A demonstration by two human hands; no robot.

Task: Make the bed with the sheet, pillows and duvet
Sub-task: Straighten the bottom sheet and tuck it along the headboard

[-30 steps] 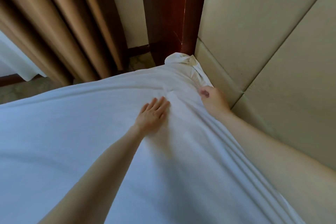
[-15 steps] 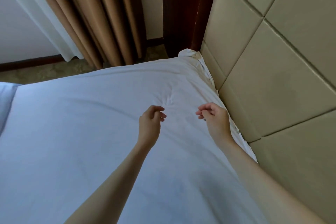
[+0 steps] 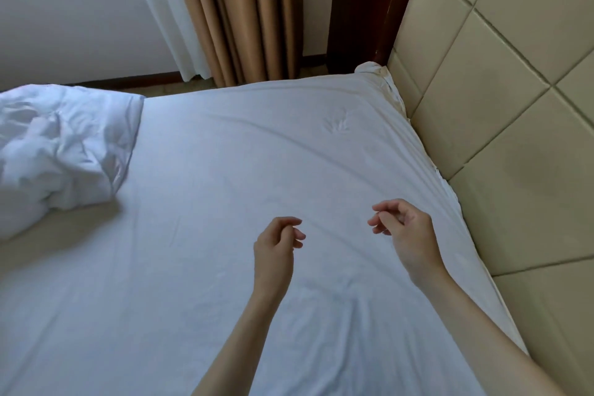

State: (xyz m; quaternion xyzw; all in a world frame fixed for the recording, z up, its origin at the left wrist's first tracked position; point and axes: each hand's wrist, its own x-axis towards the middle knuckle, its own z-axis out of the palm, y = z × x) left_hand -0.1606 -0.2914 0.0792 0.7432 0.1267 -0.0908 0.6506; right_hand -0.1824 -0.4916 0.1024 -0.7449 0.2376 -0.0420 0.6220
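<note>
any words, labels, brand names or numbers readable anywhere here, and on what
None: no text, label, brand or number can be read in this view.
The sheet is plain white apart from creases.
The crumpled duvet shows no tag or print.
The padded headboard and the curtain are unmarked.
The left hand and right hand hold nothing that bears writing.

Both bare forearms reached up into the frame from the bottom edge, the left from bottom centre, the right from the lower right corner. The left hand (image 3: pixel 274 252) hung just below mid-frame, back toward the camera, its fingers (image 3: pixel 294 233) loosely curled toward the right and gripping nothing. The right hand (image 3: pixel 406 228) sat a touch higher and to the right, well apart from the left, wrist bent, its fingers (image 3: pixel 381 223) relaxed, curled leftward, holding nothing either.
</note>
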